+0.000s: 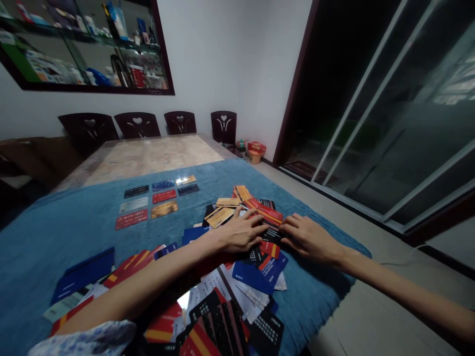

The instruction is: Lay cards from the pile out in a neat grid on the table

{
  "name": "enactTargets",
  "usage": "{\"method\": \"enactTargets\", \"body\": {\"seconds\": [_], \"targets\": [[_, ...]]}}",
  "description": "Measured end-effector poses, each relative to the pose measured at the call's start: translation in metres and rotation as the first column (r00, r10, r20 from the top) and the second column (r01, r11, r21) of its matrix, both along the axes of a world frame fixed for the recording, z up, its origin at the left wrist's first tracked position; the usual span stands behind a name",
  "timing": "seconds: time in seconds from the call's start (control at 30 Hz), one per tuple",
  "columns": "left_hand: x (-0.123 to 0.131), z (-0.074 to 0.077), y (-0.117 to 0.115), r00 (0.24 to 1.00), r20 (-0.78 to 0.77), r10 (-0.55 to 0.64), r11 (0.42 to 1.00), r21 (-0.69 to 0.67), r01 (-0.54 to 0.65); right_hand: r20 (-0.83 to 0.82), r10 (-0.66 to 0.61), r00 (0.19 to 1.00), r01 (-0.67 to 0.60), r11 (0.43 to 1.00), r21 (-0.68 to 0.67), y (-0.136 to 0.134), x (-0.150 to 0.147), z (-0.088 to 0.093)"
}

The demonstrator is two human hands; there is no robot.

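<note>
Resting left fingers (256, 220), part-spread, on the card pile (254, 278), hiding some of it under the palm. Curling right fingers (289, 228) loosely at its right edge, beside a black card (272, 234) between both sets of fingers; being unable to tell of any grip. Seeing rows of cards (164, 196) left of and beyond the left fingers, on blue cloth (218, 175), print too small for reading. Losing nearer cards (226, 321) past the bottom edge.
</note>
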State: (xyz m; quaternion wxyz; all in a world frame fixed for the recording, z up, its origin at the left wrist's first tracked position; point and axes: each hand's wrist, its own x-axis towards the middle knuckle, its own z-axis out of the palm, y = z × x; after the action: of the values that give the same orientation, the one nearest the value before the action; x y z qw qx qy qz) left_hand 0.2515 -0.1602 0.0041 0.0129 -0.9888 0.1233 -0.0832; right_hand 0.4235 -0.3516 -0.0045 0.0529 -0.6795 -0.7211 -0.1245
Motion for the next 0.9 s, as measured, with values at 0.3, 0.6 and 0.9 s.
{"method": "enactTargets", "body": {"seconds": [0.3,0.6,0.9], "targets": [[-0.019,0.003,0.01,0.998,0.03,0.051,0.999,0.013,-0.051,-0.012,0.099,0.995,-0.098,0.993,0.062,0.011,-0.018,-0.002],[-0.025,-0.001,0.016,0.991,0.045,0.123,0.992,-0.037,-0.121,-0.072,0.099,0.992,-0.095,0.993,0.065,0.024,-0.019,-0.007],[-0.024,0.003,0.013,0.974,-0.003,0.228,0.971,-0.069,-0.228,-0.157,0.147,0.976,-0.134,0.987,0.094,0.036,-0.022,-0.004]]}}
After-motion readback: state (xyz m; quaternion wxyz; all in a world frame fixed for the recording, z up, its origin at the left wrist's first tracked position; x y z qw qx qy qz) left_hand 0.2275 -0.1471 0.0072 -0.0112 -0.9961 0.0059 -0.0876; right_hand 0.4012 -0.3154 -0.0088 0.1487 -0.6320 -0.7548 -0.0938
